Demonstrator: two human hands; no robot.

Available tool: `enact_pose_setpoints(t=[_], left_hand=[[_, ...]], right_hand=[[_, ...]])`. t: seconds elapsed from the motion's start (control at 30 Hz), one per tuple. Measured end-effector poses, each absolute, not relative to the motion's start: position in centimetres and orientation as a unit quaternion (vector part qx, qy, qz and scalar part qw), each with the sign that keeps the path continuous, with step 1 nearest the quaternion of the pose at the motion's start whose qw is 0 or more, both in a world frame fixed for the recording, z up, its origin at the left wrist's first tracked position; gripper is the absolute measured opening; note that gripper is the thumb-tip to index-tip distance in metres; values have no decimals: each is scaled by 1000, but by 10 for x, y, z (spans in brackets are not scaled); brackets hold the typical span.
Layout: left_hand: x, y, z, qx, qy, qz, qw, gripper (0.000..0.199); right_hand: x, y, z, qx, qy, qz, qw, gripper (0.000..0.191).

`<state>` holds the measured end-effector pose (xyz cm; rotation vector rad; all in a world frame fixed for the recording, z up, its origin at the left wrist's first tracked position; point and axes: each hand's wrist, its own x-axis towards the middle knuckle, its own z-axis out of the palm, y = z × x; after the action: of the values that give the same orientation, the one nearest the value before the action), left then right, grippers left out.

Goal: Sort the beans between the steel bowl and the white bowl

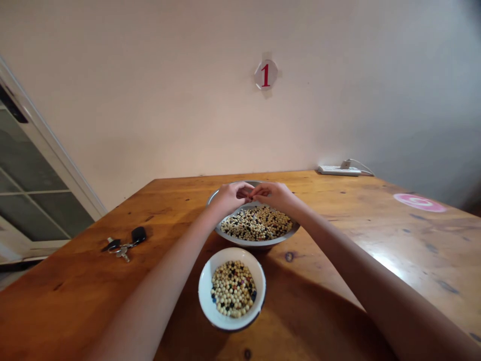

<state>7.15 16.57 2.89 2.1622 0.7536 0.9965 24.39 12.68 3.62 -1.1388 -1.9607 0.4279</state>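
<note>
Over the far side of a wide metal basin, my left hand and my right hand meet at the fingertips. Fingers on both hands are bent and pinched together; whatever lies between them is too small to make out. Loose round beads, mostly cream with black and some coloured ones, cover the basin's bottom below my hands. Nearer to me, between my forearms, stands a white bowl with a dark underside. It holds a smaller heap of similar beads.
On the wooden table, a bunch of keys with a black fob lies at the left. A white power strip with a plug sits by the wall. A round pink sticker marks the right side.
</note>
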Motion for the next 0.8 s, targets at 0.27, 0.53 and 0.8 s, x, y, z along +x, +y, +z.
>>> enact_pose_setpoints(t=[0.27, 0.53, 0.8], left_hand=[[71, 166, 29, 812, 294, 379, 333, 31], [72, 166, 30, 799, 299, 382, 355, 34], [72, 165, 31, 787, 310, 378, 377, 34]], right_hand=[[243, 126, 36, -457, -782, 122, 406, 12], [242, 123, 37, -464, -783, 102, 403, 11], [241, 119, 42, -471, -790, 80, 384, 14]])
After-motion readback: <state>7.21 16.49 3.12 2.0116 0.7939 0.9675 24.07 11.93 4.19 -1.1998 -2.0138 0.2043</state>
